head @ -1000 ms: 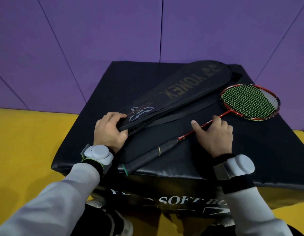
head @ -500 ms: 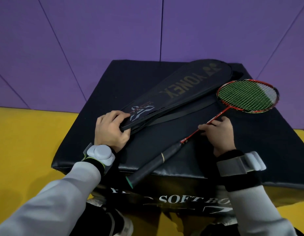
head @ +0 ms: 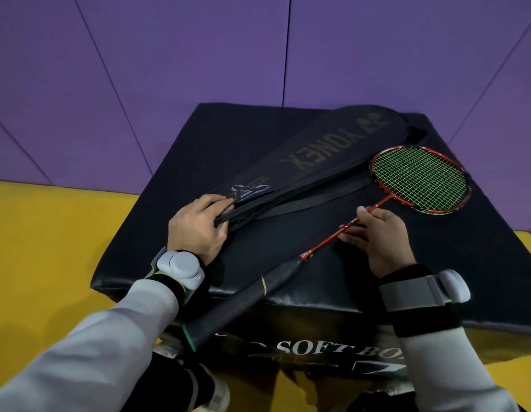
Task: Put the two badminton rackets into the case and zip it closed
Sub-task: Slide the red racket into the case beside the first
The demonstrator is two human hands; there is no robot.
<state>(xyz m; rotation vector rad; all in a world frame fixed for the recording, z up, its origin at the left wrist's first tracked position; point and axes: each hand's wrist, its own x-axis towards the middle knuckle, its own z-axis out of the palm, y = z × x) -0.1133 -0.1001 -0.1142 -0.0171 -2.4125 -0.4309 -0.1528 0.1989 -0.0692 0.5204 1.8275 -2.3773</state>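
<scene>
Since the earlier frame the racket (head: 326, 248) has slid toward the person, its black grip now overhanging the near edge of the soft box (head: 157, 179), and the right hand (head: 377, 233) has travelled up the red shaft toward the head. The right-hand fingers (head: 351, 231) pinch the shaft, while the left hand (head: 195, 230) grips the narrow end of the case (head: 317, 156), which lies diagonally just beside the racket; whether its opening is parted cannot be confirmed, and no second racket shows. Hold the opening wide with the left hand, align the racket with the case's long axis, and feed it in without snagging the strap (head: 311, 200).
</scene>
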